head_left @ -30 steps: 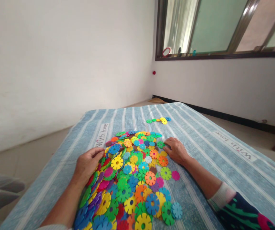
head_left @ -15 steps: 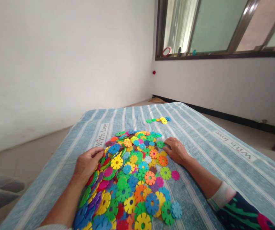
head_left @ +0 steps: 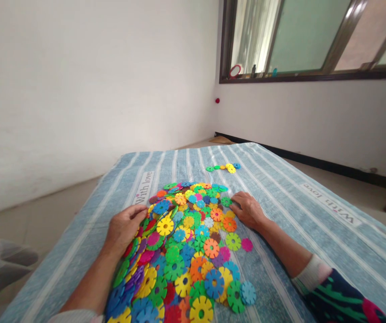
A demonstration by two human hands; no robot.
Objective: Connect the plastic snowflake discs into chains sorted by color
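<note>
A large heap of flat plastic snowflake discs (head_left: 174,268) in many colours spreads over a striped blue cloth (head_left: 88,224). My left hand (head_left: 125,224) rests at the heap's left edge, its thumb and forefinger against the discs and the other fingers mostly hidden. On the opposite side lies my right hand (head_left: 248,210), loosely bent and open, with fingertips beside a green disc (head_left: 226,201) and an orange disc (head_left: 229,224). Neither hand visibly lifts a disc. Loose at the right are a magenta disc (head_left: 247,244) and a light blue disc (head_left: 248,293).
Farther back on the cloth, a short row of discs (head_left: 230,168) lies apart from the heap. Pale walls (head_left: 95,80) meet behind the covered surface. A window sill (head_left: 300,78) at the right holds a red-rimmed mirror (head_left: 235,71) and small items.
The view has shifted very slightly. Both hands and the discs keep their places.
</note>
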